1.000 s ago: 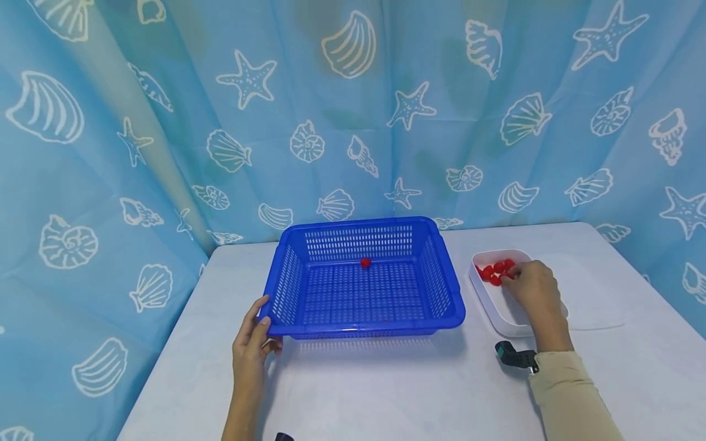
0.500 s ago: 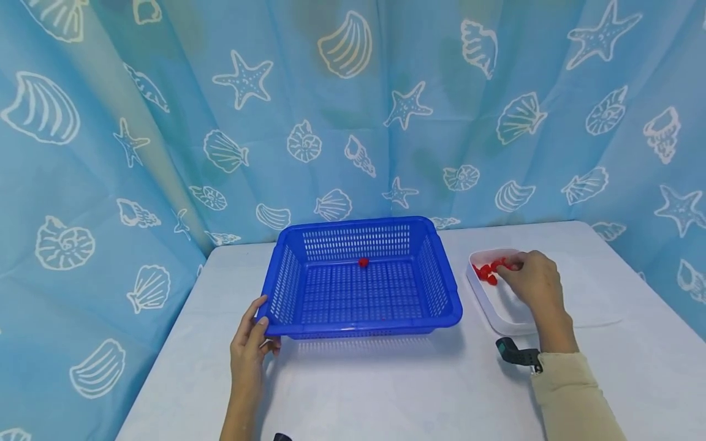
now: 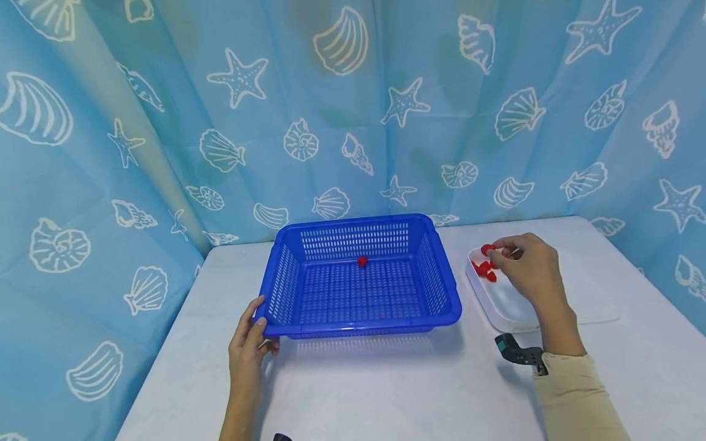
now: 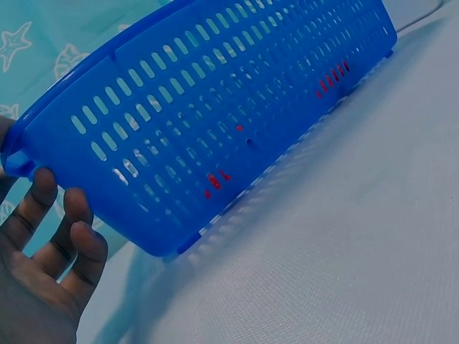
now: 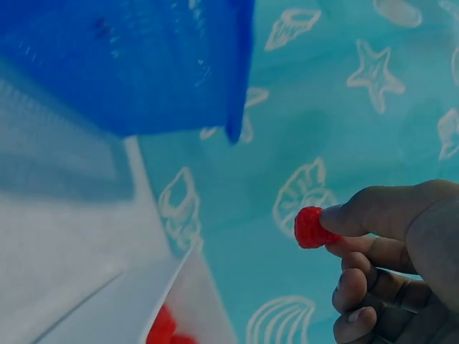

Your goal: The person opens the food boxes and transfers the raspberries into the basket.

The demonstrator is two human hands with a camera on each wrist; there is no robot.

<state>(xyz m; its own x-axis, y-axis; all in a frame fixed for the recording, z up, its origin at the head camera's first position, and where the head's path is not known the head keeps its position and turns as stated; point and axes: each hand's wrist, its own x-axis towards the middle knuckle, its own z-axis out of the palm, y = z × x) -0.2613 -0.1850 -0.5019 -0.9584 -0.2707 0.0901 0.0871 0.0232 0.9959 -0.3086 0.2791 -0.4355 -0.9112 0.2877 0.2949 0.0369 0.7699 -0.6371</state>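
Observation:
My right hand pinches a small red berry between thumb and forefinger, lifted just above the white tray. Several more red berries lie at the tray's far end. A blue slotted basket stands in the middle of the table with one red berry on its floor near the back wall. My left hand grips the basket's near left corner; in the left wrist view its fingers curl under the rim of the blue basket.
A pale table carries everything; its edges run at the left and right. A blue curtain printed with shells and starfish closes off the back and left. Bare table lies in front of the basket.
My right hand has risen out of the white tray with one red berry pinched in its fingers. The left hand and the basket have stayed put.

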